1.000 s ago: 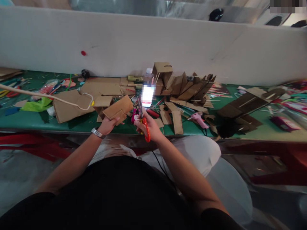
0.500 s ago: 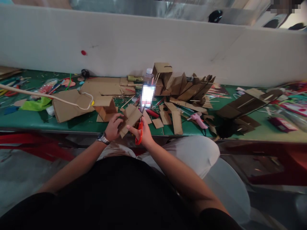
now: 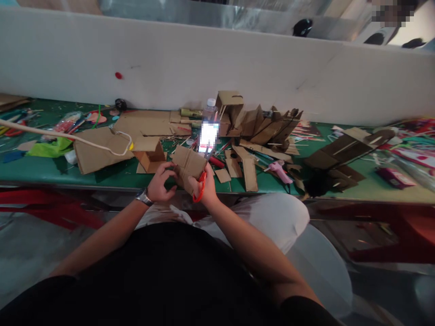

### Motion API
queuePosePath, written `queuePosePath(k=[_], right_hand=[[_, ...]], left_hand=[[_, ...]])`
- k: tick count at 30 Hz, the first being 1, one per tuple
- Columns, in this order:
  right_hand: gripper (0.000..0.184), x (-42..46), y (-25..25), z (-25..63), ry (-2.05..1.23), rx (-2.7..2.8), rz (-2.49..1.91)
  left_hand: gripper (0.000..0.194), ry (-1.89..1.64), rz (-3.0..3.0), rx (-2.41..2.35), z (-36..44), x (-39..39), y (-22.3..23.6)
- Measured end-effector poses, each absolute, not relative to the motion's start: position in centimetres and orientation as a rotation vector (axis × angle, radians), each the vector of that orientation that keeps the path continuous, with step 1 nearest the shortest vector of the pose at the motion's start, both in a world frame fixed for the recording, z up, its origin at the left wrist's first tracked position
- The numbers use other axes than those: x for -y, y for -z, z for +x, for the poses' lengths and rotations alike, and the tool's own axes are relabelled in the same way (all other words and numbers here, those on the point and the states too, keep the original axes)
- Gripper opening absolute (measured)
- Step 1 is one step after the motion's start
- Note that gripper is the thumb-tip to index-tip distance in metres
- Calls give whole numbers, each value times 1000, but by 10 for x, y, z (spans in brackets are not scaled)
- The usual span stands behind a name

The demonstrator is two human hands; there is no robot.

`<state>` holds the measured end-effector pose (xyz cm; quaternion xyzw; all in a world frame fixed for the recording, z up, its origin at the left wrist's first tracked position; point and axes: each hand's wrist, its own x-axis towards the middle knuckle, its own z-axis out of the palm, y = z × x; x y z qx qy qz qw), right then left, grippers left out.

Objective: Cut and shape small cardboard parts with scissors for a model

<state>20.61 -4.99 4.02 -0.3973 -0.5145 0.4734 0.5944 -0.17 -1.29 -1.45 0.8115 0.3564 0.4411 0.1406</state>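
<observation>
My right hand [image 3: 207, 186] is closed around the red-handled scissors [image 3: 201, 186], whose blades point away from me. Its thumb also presses on a creased piece of cardboard [image 3: 189, 163] in front of me. At the cardboard's left edge is my left hand [image 3: 161, 183], with a watch on the wrist. Its fingers are curved and the thumb stands apart from them; the fingertips are close to the cardboard, and I cannot tell whether they touch it. Behind the cardboard, a lit phone [image 3: 208, 135] leans in front of a clear bottle [image 3: 210, 108].
A folded cardboard box [image 3: 149, 151] sits left of my hands on the green tabletop [image 3: 112, 179]. To the right lie cardboard strips [image 3: 250, 174] and a pink glue gun [image 3: 280, 172]. A pale rod [image 3: 57, 134] crosses from the left. A white partition [image 3: 204, 59] stands behind.
The cardboard has turned, showing more of its face, and shifted slightly right. My left thumb and fingers have spread apart at its left edge. The scissors stay in my right hand.
</observation>
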Motion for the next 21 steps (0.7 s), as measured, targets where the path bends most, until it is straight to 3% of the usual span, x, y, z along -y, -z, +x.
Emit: queuePosePath(k=[4, 8, 16, 21], right_hand=[[46, 54, -38, 206, -1069, 1270, -1008], [40, 59, -34, 209, -1022, 1469, -1098], [35, 54, -36, 220, -834, 1758, -956], [33, 45, -38, 226, -738, 1748, -844]], left_hand=[[36, -1382, 1968, -1084, -1, 12, 12], [46, -1274, 1697, -1002, -3, 5, 6], [23, -1235, 1847, -1003, -8, -5, 4], [29, -1106, 1693, -900, -11, -7, 11]])
